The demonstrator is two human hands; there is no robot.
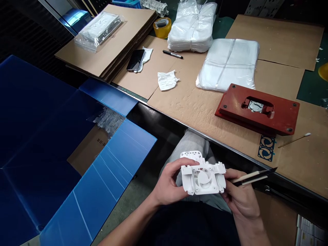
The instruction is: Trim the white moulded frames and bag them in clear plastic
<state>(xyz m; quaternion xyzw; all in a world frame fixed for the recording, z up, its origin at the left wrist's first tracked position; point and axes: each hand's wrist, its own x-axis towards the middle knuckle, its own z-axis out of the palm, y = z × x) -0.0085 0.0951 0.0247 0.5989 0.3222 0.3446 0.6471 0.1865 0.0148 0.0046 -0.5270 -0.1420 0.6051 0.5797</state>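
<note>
Above my lap, a white plastic housing [188, 182] with a round fan in its middle is held between both hands. My left hand [170, 181] grips its left side, thumb on the near edge and index finger along the top. My right hand [241, 194] steadies the right side of the housing. A thin tool with a pale handle and a dark pointed blade [252, 176] is also pinched in my right hand, beside a slim pale stick. Some of the right fingers are hidden behind the housing and palm.
A red block fixture [282, 112] stands on the cardboard-covered table, with dark fan-shaped gaskets [266, 148] and a cotton swab [294, 140] near it. Wrapped bags [228, 63], a marker [173, 54], a phone [135, 60] and tape [162, 28] lie farther back. A blue bin [107, 171] is left.
</note>
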